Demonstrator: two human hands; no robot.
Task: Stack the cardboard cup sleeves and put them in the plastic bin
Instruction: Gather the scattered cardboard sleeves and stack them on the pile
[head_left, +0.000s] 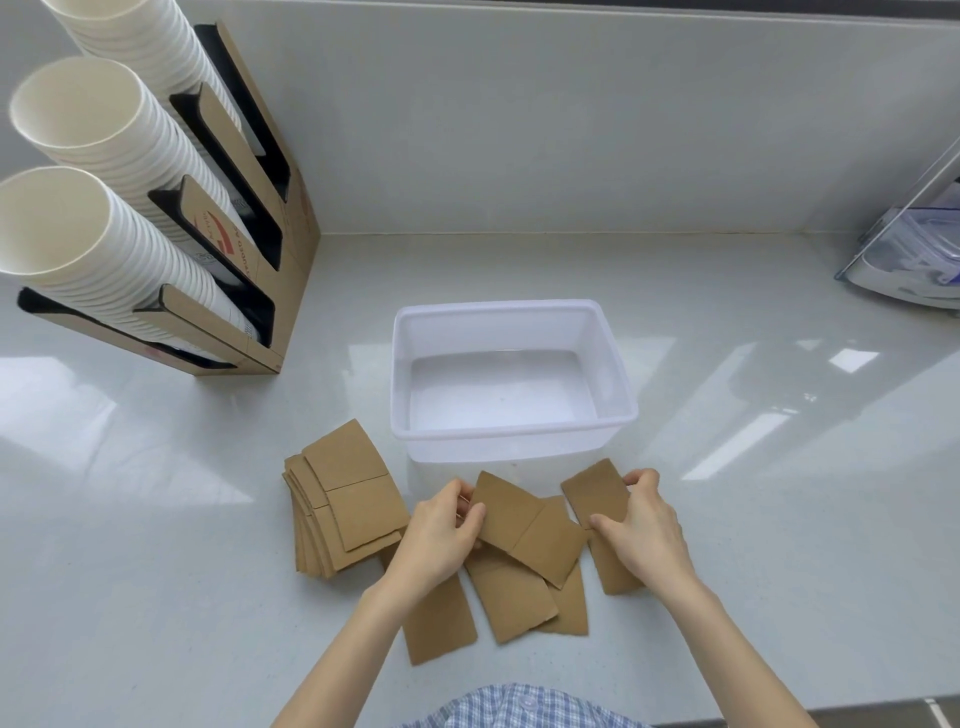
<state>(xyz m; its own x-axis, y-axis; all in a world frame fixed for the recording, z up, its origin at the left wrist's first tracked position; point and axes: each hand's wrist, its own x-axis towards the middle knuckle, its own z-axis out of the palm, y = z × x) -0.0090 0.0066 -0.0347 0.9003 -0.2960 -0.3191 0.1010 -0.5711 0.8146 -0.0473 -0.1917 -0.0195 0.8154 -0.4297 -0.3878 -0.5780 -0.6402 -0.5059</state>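
The bench (156, 519) carries an empty bin (511, 434); a stack (345, 512) of sleeves lies left of the bin, loose sleeves (511, 605) in front of it. Left hand (441, 535) fingers pinch one sleeve (524, 525), right hand (644, 530) fingers pinch another (597, 496). Best square edges before adding them to the stack. Hands hide some sleeves

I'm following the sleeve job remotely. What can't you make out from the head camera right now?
- Sleeve count in the stack: only edges show.
- Left hand hides part of the sleeve it holds, and whatever lies under its wrist.
- Right hand covers the middle of its sleeve.
- Clear item: cut off by the right edge.
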